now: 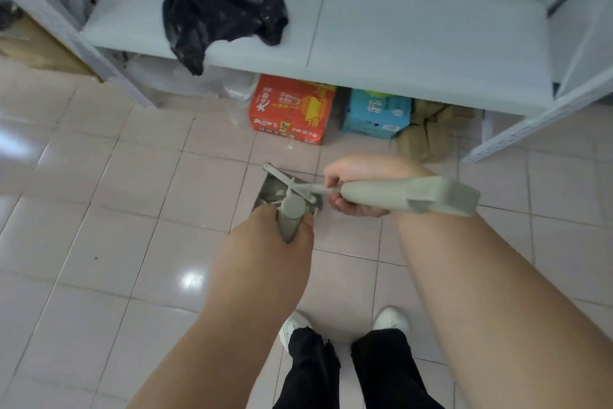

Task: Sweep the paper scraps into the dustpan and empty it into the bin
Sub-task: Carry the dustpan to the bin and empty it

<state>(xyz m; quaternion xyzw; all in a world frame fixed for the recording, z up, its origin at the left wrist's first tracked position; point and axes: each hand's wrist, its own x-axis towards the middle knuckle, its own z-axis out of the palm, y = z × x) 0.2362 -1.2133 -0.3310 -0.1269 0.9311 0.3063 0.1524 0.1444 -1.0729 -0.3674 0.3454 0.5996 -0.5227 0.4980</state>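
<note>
The left grip wraps the grey dustpan handle from below, pan held above the tiled floor, handle axis running toward the person. The right grip clamps the brush, long axis horizontal, head pointing right.

Open tiled floor lies to the left of the dustpan and toward the near edge. Ahead, a low shelf bars the way, with an orange box, blue box and brown paper beneath it.
</note>
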